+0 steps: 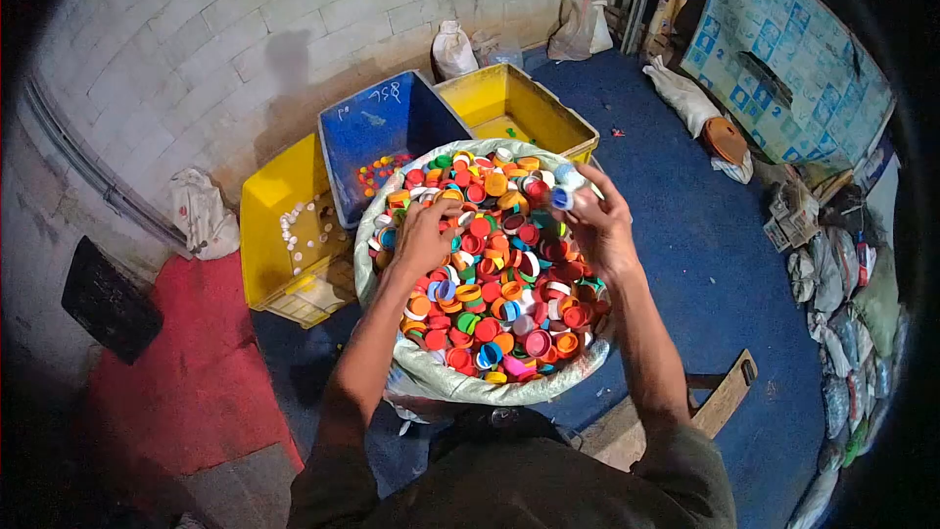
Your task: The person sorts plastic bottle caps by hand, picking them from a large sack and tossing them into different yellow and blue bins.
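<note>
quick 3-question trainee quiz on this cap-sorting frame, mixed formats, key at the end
1. True or false: the left hand rests on the pile of caps in the sack.
2. What does the right hand hold at its fingertips? A) a blue cap B) a bottle C) nothing
3. Fill in: the left yellow crate holds a few ____ caps.

Key:
1. True.
2. A, the blue cap, lifted above the pile.
3. White; the blue crate beside it holds mixed coloured ones.
</note>
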Available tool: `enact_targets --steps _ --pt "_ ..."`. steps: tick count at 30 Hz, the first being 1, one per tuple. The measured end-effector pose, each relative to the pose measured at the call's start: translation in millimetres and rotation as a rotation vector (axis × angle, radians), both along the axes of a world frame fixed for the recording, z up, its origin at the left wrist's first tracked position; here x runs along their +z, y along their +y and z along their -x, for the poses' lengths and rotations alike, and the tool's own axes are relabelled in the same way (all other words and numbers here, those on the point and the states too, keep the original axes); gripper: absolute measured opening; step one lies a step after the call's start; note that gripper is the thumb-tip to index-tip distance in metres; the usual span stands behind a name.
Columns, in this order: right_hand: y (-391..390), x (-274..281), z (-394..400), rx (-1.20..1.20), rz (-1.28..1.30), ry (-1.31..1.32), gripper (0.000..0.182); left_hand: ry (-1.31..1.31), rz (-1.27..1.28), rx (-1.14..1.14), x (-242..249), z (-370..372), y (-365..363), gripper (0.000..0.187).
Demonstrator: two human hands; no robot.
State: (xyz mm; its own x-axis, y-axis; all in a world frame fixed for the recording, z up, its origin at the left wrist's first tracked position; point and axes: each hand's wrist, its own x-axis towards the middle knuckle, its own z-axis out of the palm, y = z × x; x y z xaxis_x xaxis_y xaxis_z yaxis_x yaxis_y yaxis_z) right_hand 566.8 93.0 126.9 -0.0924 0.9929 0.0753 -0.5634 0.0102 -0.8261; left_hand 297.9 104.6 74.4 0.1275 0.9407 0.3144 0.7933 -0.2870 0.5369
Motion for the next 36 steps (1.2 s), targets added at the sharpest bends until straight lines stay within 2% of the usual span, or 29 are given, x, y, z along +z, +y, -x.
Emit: enact_targets --steps 3,7,11,12,14,15,16,19,20,21,23,27,28,32,34,35,36 --pt "-31 -4 -19 -0.008 0.131 0.305 0.042 -0.002 0.037 -0.058 -9 0 11 0.04" --pt "-54 -24 -35 -0.004 0.23 0.507 0.034 -0.077 0.153 -0.157 0 -5 17 0.039" --pt "-61 -28 -41 0.037 0.225 0.319 0.025 -0.086 0.135 -0.113 -10 -11 24 0.036" --pt "-62 -25 -46 0.152 0.222 0.362 0.021 -0.063 0.104 -0.119 -9 -12 25 0.036" --pt "-61 -19 -35 0.037 0.18 -0.073 0.021 -0.025 0.054 -0.109 -13 -12 26 0.032" --pt "-60 -16 -30 -0.018 0.158 -0.291 0.021 -0.115 0.086 -0.119 -15 -10 26 0.031" --pt "-51 -30 -28 -0.062 -0.043 -0.643 0.031 -0.206 0.117 -0.128 -16 -8 26 0.03" --pt "-42 -19 -22 -0.023 -0.511 -1.205 0.041 -0.454 0.204 -0.06 -5 0 15 0.028" --pt "-36 -20 -22 0.083 -0.517 -1.186 0.049 -0.532 0.229 -0.019 -2 4 9 0.028" --pt "-32 -18 -19 0.122 -0.528 -1.258 0.05 -0.622 0.119 -0.096 -5 12 5 0.029" --pt "-27 -12 -12 0.198 -0.551 -1.402 0.052 -1.064 0.294 -0.004 16 19 -22 0.03" --pt "-25 0 -1 0.306 -0.532 -1.592 0.058 -1.609 0.349 -0.038 11 35 -63 0.027" --pt "-24 -3 -1 0.264 -0.627 -1.544 0.055 -1.691 0.339 -0.034 2 39 -71 0.027" --pt "-15 -14 -1 0.318 -0.584 -1.488 0.059 -1.893 0.32 0.013 -10 37 -97 0.035" --pt "-16 -9 -1 0.305 -0.595 -1.45 0.062 -1.971 0.369 -0.091 -17 37 -106 0.038" --pt "-20 -2 0 0.237 -0.643 -1.505 0.059 -2.008 0.391 -0.146 -18 37 -108 0.039" --pt "-29 7 1 0.167 -0.693 -1.559 0.056 -2.018 0.383 -0.053 -7 28 -111 0.043"
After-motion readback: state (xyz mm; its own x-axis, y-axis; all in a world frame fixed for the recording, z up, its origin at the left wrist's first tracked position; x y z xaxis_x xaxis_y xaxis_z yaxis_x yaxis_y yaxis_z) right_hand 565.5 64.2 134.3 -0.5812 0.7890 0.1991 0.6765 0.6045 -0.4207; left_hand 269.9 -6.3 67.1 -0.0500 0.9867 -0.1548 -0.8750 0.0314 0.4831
